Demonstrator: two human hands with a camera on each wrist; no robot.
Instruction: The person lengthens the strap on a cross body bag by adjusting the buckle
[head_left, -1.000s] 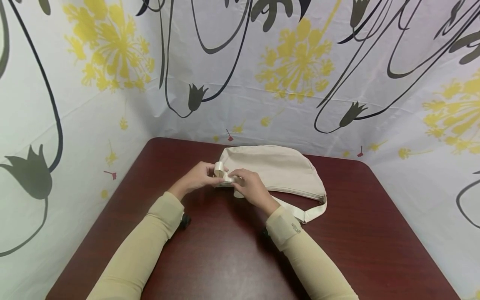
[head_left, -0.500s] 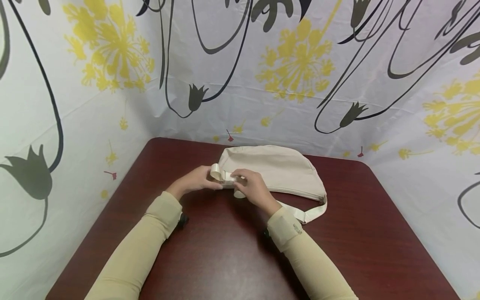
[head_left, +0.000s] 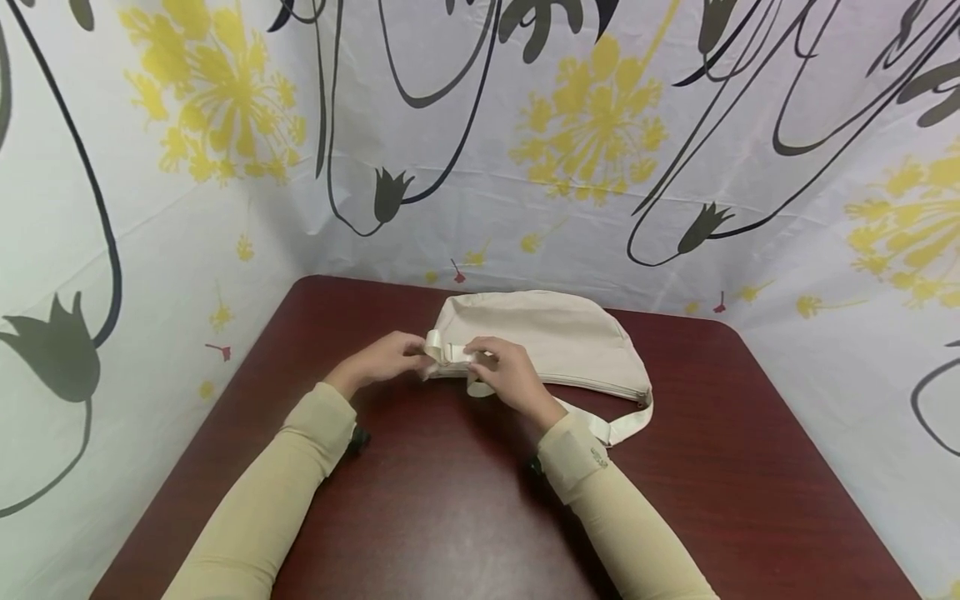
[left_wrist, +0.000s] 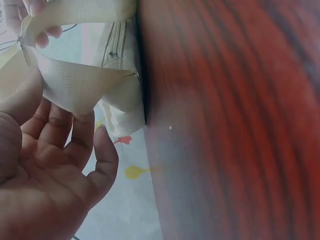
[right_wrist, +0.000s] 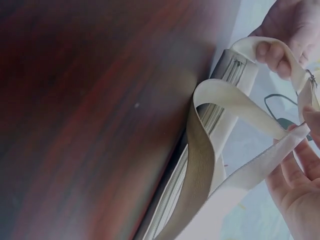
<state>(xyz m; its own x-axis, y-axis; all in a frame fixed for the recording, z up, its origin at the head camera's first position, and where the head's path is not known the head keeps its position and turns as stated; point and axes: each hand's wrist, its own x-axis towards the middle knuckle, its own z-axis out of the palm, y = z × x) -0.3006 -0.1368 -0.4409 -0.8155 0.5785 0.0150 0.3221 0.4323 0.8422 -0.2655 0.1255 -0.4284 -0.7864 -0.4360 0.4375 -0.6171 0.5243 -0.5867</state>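
A cream shoulder bag (head_left: 555, 337) lies on the table with its zipper edge toward me. My left hand (head_left: 382, 361) is at the bag's left end and pinches the bag strap (left_wrist: 75, 82) between thumb and fingers. Just right of it, my right hand (head_left: 510, 379) pinches another part of the strap, which hangs in a loop below the fingers. Between the hands sits a small strap slider (right_wrist: 311, 78), partly hidden by the strap. A short strap loop stands up beside the left fingers. In the right wrist view, the zipper (right_wrist: 227, 80) runs behind the looped strap.
The dark red table (head_left: 435, 500) extends toward me and to both sides. A patterned white cloth (head_left: 465, 225) hangs right behind the table's far edge and along both sides. The strap's other end (head_left: 611, 429) curves over the table at the bag's right.
My left hand has shifted slightly left, and the small strap loop beside it has moved left and down. The right hand keeps nearly the same place, and the bag stays put.
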